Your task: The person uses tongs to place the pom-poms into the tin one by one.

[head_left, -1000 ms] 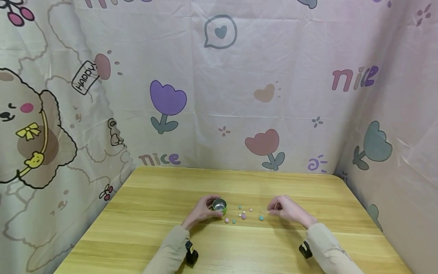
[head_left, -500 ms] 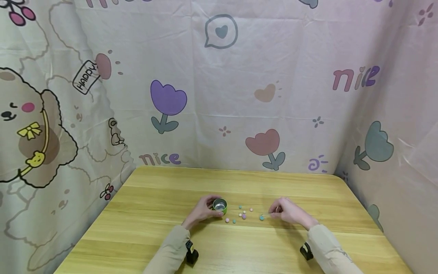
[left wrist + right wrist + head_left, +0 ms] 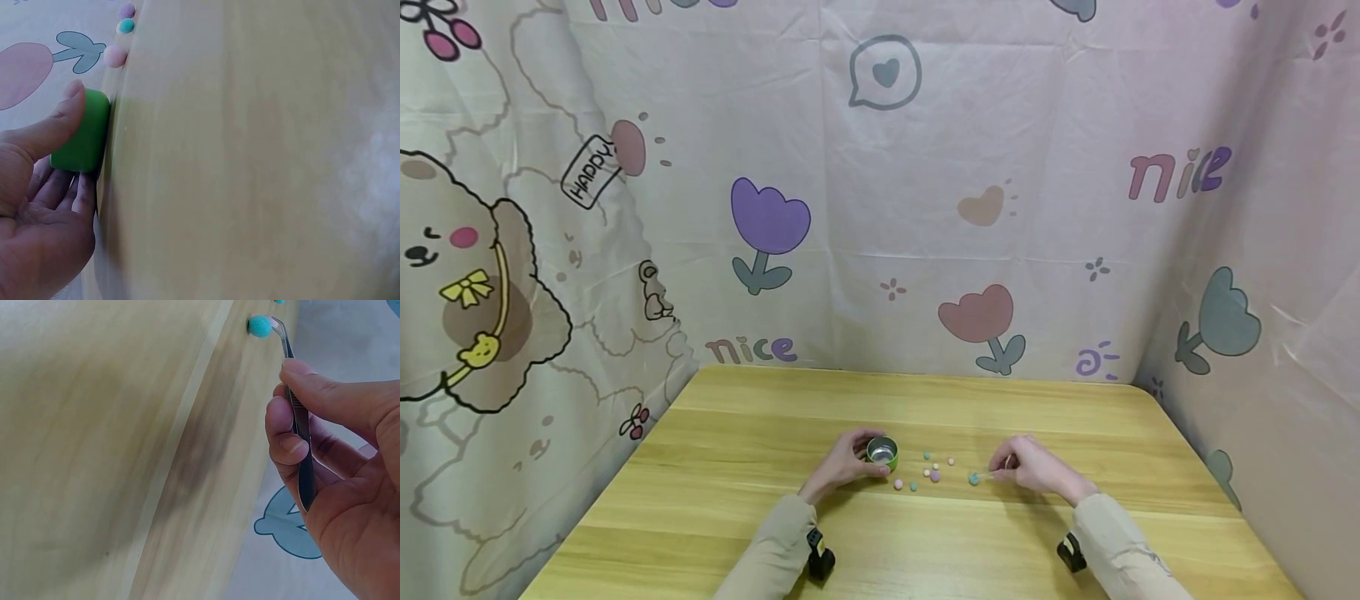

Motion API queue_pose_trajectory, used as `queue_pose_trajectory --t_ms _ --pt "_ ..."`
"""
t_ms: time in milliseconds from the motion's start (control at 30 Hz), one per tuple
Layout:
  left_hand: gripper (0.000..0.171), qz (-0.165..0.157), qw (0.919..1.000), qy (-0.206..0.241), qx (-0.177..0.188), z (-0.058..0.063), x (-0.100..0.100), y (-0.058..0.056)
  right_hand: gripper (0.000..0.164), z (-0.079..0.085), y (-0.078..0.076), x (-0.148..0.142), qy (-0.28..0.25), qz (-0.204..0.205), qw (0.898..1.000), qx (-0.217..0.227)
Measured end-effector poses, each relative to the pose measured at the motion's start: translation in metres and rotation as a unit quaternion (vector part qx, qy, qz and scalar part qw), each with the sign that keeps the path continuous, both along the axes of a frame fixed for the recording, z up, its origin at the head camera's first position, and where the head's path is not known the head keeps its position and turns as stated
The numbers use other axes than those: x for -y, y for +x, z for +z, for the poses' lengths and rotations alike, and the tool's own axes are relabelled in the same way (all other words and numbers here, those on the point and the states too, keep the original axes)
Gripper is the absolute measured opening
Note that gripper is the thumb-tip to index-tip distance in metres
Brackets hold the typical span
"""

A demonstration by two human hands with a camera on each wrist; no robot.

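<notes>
My left hand (image 3: 850, 458) grips a small green tin (image 3: 882, 452) by its sides; the tin stands upright on the table with its silvery inside showing. In the left wrist view the thumb lies on one side of the green wall (image 3: 87, 134) and the fingers curl behind it. My right hand (image 3: 1030, 462) pinches a pair of metal tweezers (image 3: 301, 425) with bent tips between thumb and fingers. The tips are at a turquoise pompom (image 3: 259, 326), the rightmost one on the table; whether they grip it cannot be told.
Several small pompoms lie between the hands, among them a purple pompom (image 3: 935, 476), a pink pompom (image 3: 898, 484) and a green pompom (image 3: 913, 487). The wooden table (image 3: 775, 417) ends at a patterned cloth (image 3: 865, 317) behind and at the sides.
The right hand has lowered slightly, bringing the tweezer tips from above and beside the turquoise pompom down to it. The left hand and the tin have stayed in place.
</notes>
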State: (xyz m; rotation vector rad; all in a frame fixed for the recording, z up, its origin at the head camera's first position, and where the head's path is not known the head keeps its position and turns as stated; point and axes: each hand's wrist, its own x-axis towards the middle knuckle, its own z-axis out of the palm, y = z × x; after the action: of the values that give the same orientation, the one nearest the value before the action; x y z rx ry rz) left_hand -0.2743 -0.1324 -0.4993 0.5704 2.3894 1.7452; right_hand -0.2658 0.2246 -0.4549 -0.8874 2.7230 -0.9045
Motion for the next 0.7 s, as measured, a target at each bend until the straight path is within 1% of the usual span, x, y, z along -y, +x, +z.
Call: queue_pose_trajectory --t_ms 367,700 --pt "0.061 0.007 0.9999 -0.007 -0.002 0.0008 -0.001 0.0002 0.006 -0.0035 -0.0028 0.0005 -0.003 0.01 1.0 -0.003" --pt "0.061 0.003 1.0 -0.003 -0.001 0.0008 -0.0013 0.0021 0.007 -0.0067 -0.004 0.0003 0.006 -0.006 1.0 -0.009"
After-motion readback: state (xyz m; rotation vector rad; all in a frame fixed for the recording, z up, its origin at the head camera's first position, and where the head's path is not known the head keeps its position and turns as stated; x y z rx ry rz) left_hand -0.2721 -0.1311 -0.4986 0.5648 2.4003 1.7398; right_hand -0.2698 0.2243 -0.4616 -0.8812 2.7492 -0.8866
